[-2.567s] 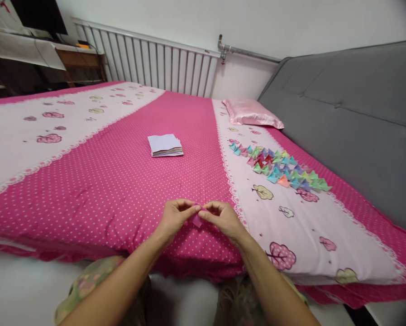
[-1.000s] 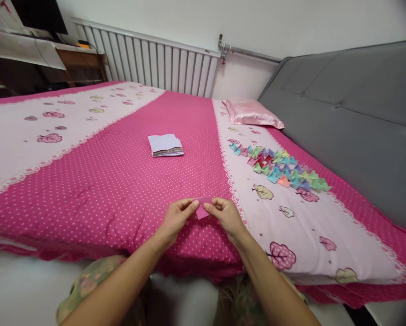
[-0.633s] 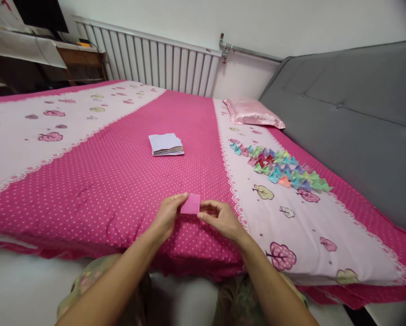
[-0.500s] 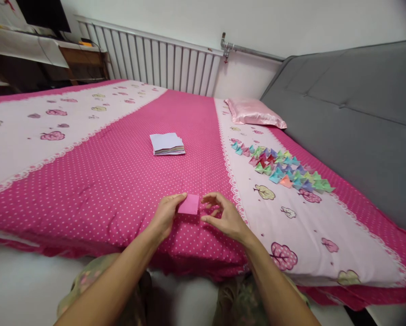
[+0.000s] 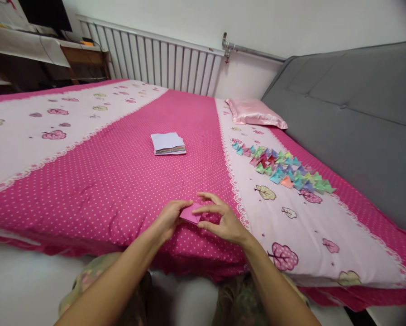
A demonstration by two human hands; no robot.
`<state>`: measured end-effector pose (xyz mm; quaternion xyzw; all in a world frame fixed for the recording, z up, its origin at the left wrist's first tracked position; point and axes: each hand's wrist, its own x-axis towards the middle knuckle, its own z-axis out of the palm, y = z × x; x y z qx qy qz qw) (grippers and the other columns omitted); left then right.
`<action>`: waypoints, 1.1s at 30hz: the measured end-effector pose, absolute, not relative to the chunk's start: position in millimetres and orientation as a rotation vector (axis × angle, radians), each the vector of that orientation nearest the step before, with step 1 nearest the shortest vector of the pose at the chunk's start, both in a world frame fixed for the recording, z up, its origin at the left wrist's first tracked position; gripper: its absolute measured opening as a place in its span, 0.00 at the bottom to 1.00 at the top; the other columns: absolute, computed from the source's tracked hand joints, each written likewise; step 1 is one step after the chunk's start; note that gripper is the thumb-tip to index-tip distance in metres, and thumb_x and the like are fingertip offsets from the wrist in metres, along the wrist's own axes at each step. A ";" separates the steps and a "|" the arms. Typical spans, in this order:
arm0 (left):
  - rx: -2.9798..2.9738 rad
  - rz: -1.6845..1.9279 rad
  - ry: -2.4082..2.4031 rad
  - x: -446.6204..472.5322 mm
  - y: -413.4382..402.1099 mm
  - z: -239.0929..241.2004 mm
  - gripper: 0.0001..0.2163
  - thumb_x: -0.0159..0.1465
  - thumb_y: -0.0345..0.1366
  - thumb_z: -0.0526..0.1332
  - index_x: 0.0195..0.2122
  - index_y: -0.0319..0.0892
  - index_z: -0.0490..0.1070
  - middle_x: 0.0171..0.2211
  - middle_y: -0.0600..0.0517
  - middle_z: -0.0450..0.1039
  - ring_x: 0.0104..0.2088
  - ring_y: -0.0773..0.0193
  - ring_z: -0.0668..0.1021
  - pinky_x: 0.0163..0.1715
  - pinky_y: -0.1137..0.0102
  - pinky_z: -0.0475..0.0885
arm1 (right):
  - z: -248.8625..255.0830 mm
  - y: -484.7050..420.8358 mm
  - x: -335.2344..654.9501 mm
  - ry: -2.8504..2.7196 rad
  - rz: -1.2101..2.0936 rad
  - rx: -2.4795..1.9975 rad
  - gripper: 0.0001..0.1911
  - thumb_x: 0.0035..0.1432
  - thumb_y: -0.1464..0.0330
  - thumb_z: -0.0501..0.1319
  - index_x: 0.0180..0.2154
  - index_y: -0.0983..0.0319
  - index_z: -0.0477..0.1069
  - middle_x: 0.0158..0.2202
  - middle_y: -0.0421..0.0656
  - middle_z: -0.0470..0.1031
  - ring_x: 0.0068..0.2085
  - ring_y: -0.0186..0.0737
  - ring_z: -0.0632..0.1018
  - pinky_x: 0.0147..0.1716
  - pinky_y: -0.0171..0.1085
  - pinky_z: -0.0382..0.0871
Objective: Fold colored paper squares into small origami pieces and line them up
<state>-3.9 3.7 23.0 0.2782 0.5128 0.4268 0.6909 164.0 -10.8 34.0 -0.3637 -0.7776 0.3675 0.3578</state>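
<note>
A small pink folded paper [image 5: 188, 214] is held just above the near part of the bed. My left hand [image 5: 170, 218] pinches its left side between thumb and fingers. From the right, my right hand [image 5: 223, 220] has its index fingertip on top of the paper and its thumb at the lower right corner; the other fingers are spread. The paper lies tilted, with its layers showing slightly apart at the near edge. My right fingers hide part of its right side.
A stack of square paper sheets [image 5: 168, 143] rests beyond my hands on the pink dotted bedspread [image 5: 121, 181]. Several folded paper pieces [image 5: 280, 167] in many colours stand in rows to the right. A pink pillow [image 5: 255, 112] lies by the grey headboard [image 5: 352, 99].
My right hand has moved left onto the pink paper, its fingers now touching it. The paper has tilted and dropped slightly towards me, still in my left hand.
</note>
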 end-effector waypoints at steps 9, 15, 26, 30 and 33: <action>0.690 0.908 1.106 -1.1 -0.3 24.0 0.04 0.47 0.33 0.62 0.22 0.36 0.73 0.19 0.51 0.71 0.19 0.67 0.70 0.21 0.73 0.61 | 37.9 -13.4 160.5 -2.072 0.885 -0.898 0.20 0.45 0.80 0.58 0.39 0.56 0.74 0.54 0.43 0.61 0.55 0.43 0.63 0.54 0.44 0.57; 0.761 0.872 1.068 -1.6 -1.9 23.9 0.06 0.48 0.34 0.62 0.23 0.35 0.73 0.22 0.48 0.73 0.22 0.65 0.72 0.24 0.72 0.63 | 30.7 -9.7 158.9 -2.044 0.842 -0.932 0.15 0.49 0.75 0.61 0.37 0.53 0.75 0.51 0.42 0.66 0.53 0.43 0.66 0.51 0.44 0.59; 0.793 0.853 0.952 -1.4 -1.2 18.1 0.09 0.50 0.38 0.63 0.20 0.36 0.72 0.17 0.51 0.69 0.19 0.68 0.69 0.24 0.72 0.63 | 23.4 -7.0 153.3 -1.844 0.949 -1.063 0.06 0.49 0.65 0.64 0.33 0.55 0.77 0.45 0.45 0.71 0.47 0.42 0.71 0.46 0.43 0.65; 0.796 0.871 0.957 -1.3 -0.5 16.3 0.09 0.51 0.37 0.63 0.20 0.37 0.71 0.16 0.54 0.66 0.17 0.71 0.66 0.22 0.73 0.60 | 22.8 -8.3 149.9 -1.793 0.960 -1.103 0.06 0.50 0.65 0.63 0.32 0.57 0.77 0.44 0.46 0.72 0.46 0.42 0.72 0.45 0.42 0.66; 0.805 0.873 0.951 -1.0 0.2 15.4 0.10 0.51 0.38 0.62 0.19 0.38 0.70 0.15 0.54 0.65 0.17 0.71 0.65 0.22 0.73 0.59 | 21.8 -9.9 147.6 -1.709 0.960 -1.121 0.06 0.49 0.65 0.64 0.31 0.58 0.77 0.42 0.46 0.74 0.44 0.42 0.73 0.45 0.42 0.66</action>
